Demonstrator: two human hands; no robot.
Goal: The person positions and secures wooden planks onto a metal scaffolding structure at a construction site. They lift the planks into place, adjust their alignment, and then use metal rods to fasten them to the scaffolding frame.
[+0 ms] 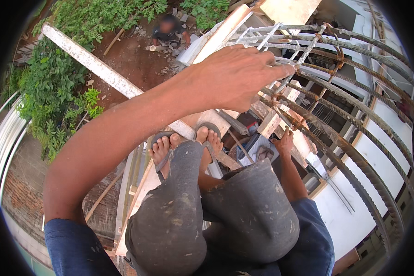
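Reinforcement cage [340, 93] of ribbed steel bars and cross ties found at the right, reaching past the edge of the plank [222, 120] at the feet [163, 149]. Its near end is met by the left hand [237, 76]; the index finger [283, 71] is stretched out to a crossing of bars, the other fingers are bent and partly hidden. Whether a bar or wire is pinched there cannot be told. The right hand [285, 143] is raised at the cage's lower edge, fingers narrow and close against a bar; a firm grip cannot be confirmed.

Step in hand, as judged: the cage's near end is being steadied or adjusted by both hands. For the next move, a sure hold on the lower bar and a clear view of the crossing would be called for, with weight kept over the plank. Care would be needed near the timber block [267, 126] below the near end, where fingers could be caught. A co-worker [169, 34] is seen on the ground below.
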